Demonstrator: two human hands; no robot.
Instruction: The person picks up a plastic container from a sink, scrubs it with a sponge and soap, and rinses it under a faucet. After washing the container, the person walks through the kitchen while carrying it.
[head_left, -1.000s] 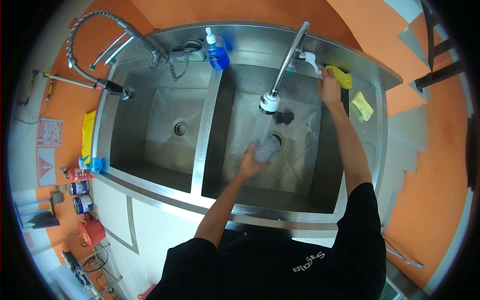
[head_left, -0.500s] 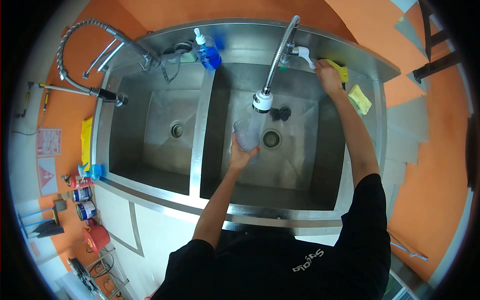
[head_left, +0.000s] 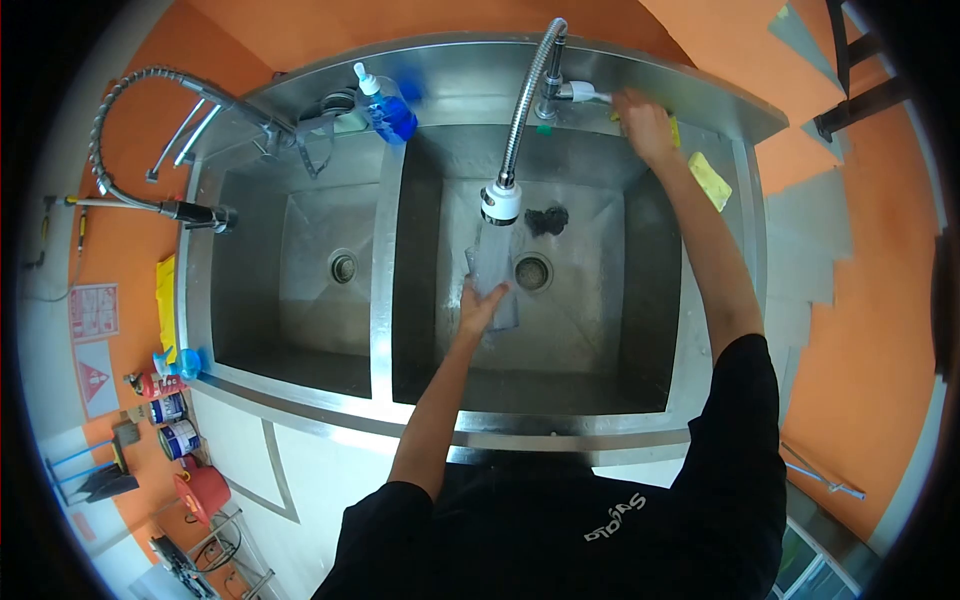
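My left hand is closed around a clear drinking glass in the right-hand sink basin. The glass is tilted under the white spray head of the tap, and a pale stream of water falls onto it. My right hand is at the tap's white lever, its fingers smeared by motion. Whether they grip the lever does not show. A yellow sponge lies partly hidden behind that hand. A dark scouring pad sits on the basin floor near the drain.
Right of the basin lies a pale yellow sponge. A bottle of blue liquid soap stands on the back ledge beside stacked dishes. The left basin has its own spring-hose tap reaching over its left edge.
The tap lever has swung back, and my right hand has moved with it, away from me. The glass in my left hand has tipped further over. The view has shifted slightly.
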